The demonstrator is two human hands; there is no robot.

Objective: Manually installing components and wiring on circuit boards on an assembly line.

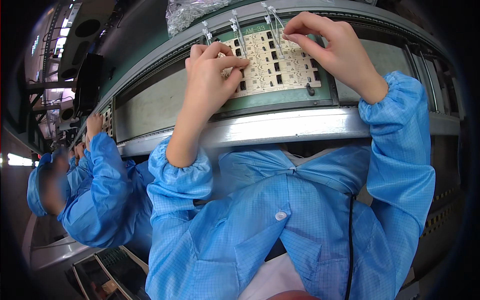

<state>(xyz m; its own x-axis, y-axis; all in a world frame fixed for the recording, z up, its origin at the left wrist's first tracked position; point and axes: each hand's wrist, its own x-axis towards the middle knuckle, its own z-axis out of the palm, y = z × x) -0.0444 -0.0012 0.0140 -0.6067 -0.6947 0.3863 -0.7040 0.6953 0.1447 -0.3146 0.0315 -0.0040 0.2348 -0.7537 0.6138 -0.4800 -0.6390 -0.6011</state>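
A panel of cream circuit boards (260, 67) with rows of black parts lies on a green carrier (325, 92) in front of me. My left hand (212, 70) rests over the panel's left part, fingers curled and index fingertip and thumb close together at the boards; what they hold, if anything, is hidden. At the panel's far edge, my right hand (332, 45) pinches thumb and index finger at a thin wire lead (278, 25). Other leads with white plugs (235, 22) stand up beyond the far edge, and one plug (205, 29) shows above my left hand.
A clear plastic bag of small pale parts (187, 15) lies beyond the line. A metal rail (285, 126) runs along the near side. On the left, a person in a blue smock (102, 200) reaches to another panel (107, 120). A tray with boards (112, 257) sits low at left.
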